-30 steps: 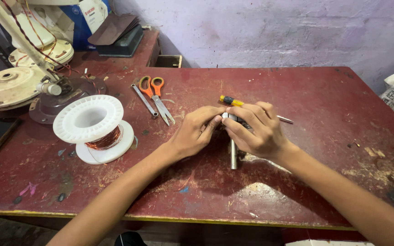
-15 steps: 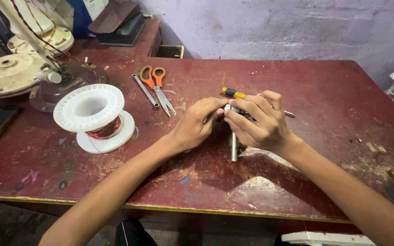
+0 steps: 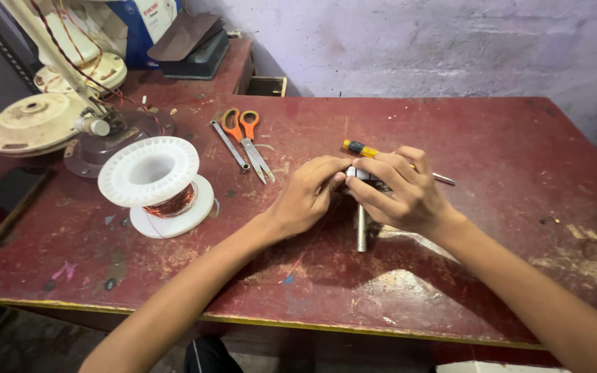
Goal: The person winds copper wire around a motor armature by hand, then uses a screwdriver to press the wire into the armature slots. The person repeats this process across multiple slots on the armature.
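Note:
My left hand [image 3: 307, 195] and my right hand [image 3: 401, 193] meet over the middle of a worn red table [image 3: 506, 138]. Together they pinch a small white and dark part [image 3: 358, 174], mostly hidden by the fingers. A grey metal rod [image 3: 361, 228] runs from under my right hand toward me. Just behind my hands lies a screwdriver with a yellow and black handle [image 3: 357, 147]; its metal shaft sticks out to the right of my right hand.
A white plastic spool of copper wire [image 3: 157, 183] stands at the left. Orange-handled scissors [image 3: 247, 138] and a thin metal tool [image 3: 230, 145] lie behind it. Cream fan parts [image 3: 32, 124] and a dark box [image 3: 195, 48] sit at the far left.
Both hands stay on the small part with only slight finger shifts. The view has tilted a little.

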